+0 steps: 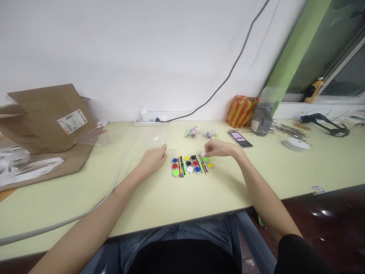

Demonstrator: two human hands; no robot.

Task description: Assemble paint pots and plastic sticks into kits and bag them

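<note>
Head view, looking down on a pale green worktop [171, 198].

- A set of small coloured discs [192, 165] is laid out flat in short rows at the middle of the worktop, between the two hands. Blue, red, green, yellow, black and white ones are counted.
- Thin coloured sticks [182, 166] are laid in two bundles among the discs, touching them.
- The left hand [154, 158] is rested on the worktop just left of the set, fingers curled in. Its fingertips are close to a clear wrapper [158, 139]; whether anything is pinched cannot be told.
- The right hand [218, 148] is held over the far right corner of the set, thumb and forefinger pressed together on a small pale piece [203, 154], too small to be identified.
- Two small packets [192, 132] of similar coloured parts are seen just behind the set, apart from it, and appear unopened.

Progress, as judged: most of one lot seems sorted into rows, with the pinched piece not yet set down and the two packets untouched.

Also noted: a phone [240, 139] right of the packets, a power strip [149, 121] at the wall, a brown paper bag [48, 118] far left, and a striped bag [241, 110] far right.
</note>
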